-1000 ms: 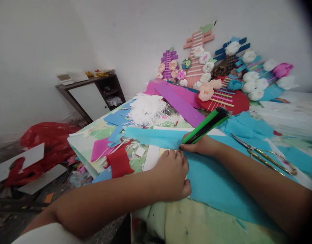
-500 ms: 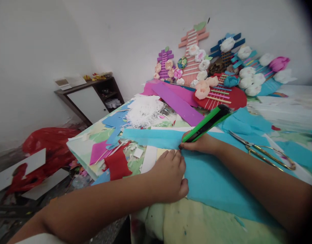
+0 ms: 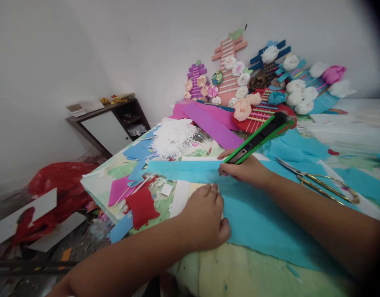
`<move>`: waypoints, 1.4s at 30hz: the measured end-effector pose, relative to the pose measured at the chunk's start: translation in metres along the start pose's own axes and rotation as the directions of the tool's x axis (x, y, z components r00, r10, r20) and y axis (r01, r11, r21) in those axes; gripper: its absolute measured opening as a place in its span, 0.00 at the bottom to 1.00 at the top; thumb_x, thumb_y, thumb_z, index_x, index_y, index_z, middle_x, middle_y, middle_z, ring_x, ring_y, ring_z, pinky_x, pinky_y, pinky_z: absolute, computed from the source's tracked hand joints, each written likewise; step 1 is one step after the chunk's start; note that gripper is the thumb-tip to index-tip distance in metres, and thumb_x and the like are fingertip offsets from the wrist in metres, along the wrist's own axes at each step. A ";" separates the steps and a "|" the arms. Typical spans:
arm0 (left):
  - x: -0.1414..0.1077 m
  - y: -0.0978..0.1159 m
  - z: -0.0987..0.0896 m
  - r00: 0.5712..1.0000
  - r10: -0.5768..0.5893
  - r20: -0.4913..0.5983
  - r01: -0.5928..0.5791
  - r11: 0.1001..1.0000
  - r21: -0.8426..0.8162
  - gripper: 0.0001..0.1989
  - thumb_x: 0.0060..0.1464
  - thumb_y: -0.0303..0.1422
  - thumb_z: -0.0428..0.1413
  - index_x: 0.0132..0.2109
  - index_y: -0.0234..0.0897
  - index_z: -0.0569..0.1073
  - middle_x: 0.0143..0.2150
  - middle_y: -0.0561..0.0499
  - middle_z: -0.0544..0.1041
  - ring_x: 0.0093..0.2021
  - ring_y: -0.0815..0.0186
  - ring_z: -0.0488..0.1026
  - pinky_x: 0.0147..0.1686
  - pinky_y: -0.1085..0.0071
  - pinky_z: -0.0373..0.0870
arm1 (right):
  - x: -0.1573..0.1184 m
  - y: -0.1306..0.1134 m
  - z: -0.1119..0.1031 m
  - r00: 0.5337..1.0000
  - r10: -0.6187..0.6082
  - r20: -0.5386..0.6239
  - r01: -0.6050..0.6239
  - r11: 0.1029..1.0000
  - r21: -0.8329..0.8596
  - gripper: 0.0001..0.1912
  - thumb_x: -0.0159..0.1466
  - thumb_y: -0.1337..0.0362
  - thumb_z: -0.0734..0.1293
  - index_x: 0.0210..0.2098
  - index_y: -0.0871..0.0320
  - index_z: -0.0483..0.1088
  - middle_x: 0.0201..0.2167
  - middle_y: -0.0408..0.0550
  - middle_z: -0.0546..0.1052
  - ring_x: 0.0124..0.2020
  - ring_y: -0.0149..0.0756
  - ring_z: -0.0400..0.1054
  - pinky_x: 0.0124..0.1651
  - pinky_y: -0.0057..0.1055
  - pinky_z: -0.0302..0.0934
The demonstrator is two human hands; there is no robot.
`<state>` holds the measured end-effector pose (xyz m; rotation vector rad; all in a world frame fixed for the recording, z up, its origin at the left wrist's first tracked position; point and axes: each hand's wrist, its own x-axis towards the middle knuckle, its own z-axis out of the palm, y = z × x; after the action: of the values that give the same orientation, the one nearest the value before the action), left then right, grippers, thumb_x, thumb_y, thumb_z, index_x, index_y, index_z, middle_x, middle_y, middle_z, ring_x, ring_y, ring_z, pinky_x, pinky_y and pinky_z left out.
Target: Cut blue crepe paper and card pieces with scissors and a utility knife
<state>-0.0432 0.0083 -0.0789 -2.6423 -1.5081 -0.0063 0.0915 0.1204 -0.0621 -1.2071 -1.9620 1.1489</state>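
The right hand (image 3: pixel 246 170) grips a plastic cutter (image 3: pixel 259 138); the half-curled left hand (image 3: pixel 204 221) touches thin paper (image 3: pixel 260 225), metal scissors (image 3: pixel 321 185) lying rightward.

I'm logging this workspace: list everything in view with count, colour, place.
Utility knife: 1, green and black, in right hand
Thin paper: several, turquoise, across table
Scissors: 1, gold-handled, table's right
String pile: 1, white, beyond thin paper
Long strips: 2, purple and magenta, beside string pile
Paper scraps: many, mixed colours, table's left
Flowered crafts: 5, purple, salmon, dark blue, turquoise, red, by wall
Cabinet: 1, brown and white, left background
Plastic: 1 heap, red, lower left
Boards: 2, white, lower left
Left hand: 1, bare, at thin paper's edge
Right hand: 1, bare, around utility knife
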 end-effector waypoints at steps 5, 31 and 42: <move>0.000 -0.011 -0.006 1.000 0.028 -0.006 -0.029 0.993 -0.118 0.24 0.48 0.36 0.46 0.49 0.23 0.67 0.53 0.37 0.65 0.53 0.57 0.60 0.55 0.65 0.51 | -0.009 -0.019 0.002 0.999 -0.004 -0.033 -0.001 0.989 -0.148 0.04 0.47 0.64 0.62 0.22 0.58 0.67 0.14 0.41 0.67 0.16 0.27 0.59 0.17 0.24 0.51; 0.000 -0.022 -0.003 0.996 0.046 -0.077 -0.058 0.987 -0.152 0.15 0.47 0.32 0.47 0.42 0.30 0.69 0.42 0.44 0.70 0.46 0.60 0.62 0.50 0.64 0.57 | -0.011 0.001 0.032 0.976 -0.053 -0.211 -0.036 0.918 -0.396 0.17 0.49 0.52 0.61 0.16 0.57 0.53 0.14 0.41 0.61 0.19 0.28 0.56 0.24 0.27 0.49; 0.001 -0.021 -0.003 0.997 0.030 -0.068 -0.041 0.987 -0.154 0.12 0.46 0.31 0.47 0.37 0.31 0.70 0.37 0.45 0.70 0.43 0.59 0.62 0.48 0.64 0.59 | -0.014 0.005 0.036 0.971 -0.097 -0.218 -0.008 0.899 -0.437 0.18 0.49 0.51 0.61 0.16 0.57 0.52 0.14 0.41 0.59 0.18 0.28 0.54 0.22 0.28 0.47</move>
<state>-0.0605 0.0195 -0.0740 -2.7578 -1.4972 -0.2135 0.0714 0.0953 -0.0834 -1.4351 -2.1073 0.5172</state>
